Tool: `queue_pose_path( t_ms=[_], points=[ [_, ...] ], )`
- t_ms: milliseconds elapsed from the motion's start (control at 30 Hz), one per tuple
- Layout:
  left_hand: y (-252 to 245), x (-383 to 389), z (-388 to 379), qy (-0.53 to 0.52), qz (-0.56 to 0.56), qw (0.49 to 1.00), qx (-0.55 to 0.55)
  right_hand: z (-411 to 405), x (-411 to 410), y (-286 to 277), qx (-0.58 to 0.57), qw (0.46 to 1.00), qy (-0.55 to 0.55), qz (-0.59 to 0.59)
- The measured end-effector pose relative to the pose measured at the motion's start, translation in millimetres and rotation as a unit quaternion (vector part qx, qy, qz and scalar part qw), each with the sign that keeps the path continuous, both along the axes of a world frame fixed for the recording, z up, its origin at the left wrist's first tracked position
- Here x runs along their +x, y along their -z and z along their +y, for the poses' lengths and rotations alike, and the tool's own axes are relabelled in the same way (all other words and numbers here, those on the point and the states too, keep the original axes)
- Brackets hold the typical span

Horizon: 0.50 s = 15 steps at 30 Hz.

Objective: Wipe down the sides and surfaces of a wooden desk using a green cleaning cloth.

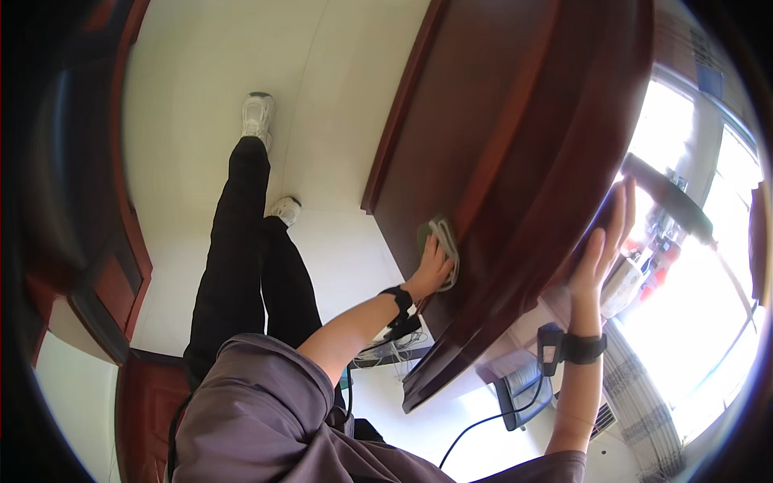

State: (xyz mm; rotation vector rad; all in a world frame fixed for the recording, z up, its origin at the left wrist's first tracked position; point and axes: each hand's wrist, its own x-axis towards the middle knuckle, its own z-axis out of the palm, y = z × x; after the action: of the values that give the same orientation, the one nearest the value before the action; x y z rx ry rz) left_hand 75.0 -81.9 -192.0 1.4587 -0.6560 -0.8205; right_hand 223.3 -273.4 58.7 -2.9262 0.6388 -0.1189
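Observation:
My left hand presses a folded cloth, greenish on one face and pale at its layered edges, against the side panel of a dark reddish-brown wooden desk. The fingers spread over the cloth and cover part of it. On the other side of the desk's thick moulded edge, my right hand lies against the top with its thumb apart from its straight fingers, holding nothing. Its palm is hidden. Black straps circle both wrists, and a dark device with a cable sits on the right one.
Dark wooden furniture lines the left side, across the pale floor. Loose cables lie by the desk's near end. Beyond it stand a chair and a patterned curtain. A pale box stands among blurred items near bright windows.

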Motion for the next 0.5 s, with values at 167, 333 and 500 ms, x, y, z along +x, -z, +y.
queue_pose_path(
  t_ms=[167, 333, 500],
  points=[
    [8.5, 93.0, -88.0, -0.051, 0.146, 0.987, 0.032, 0.7, -9.8, 6.2, 0.026, 1.0, 0.004, 0.003],
    [12.3, 199.6, -175.9, -0.059, 0.13, 0.99, -0.008, 7.4, -19.2, 5.1, 0.038, 0.999, 0.005, 0.023],
    [7.6, 270.2, -226.8, 0.132, 0.004, 0.991, 0.005, 12.3, -32.8, 3.0, 0.037, 0.998, 0.03, 0.03]
  ],
)
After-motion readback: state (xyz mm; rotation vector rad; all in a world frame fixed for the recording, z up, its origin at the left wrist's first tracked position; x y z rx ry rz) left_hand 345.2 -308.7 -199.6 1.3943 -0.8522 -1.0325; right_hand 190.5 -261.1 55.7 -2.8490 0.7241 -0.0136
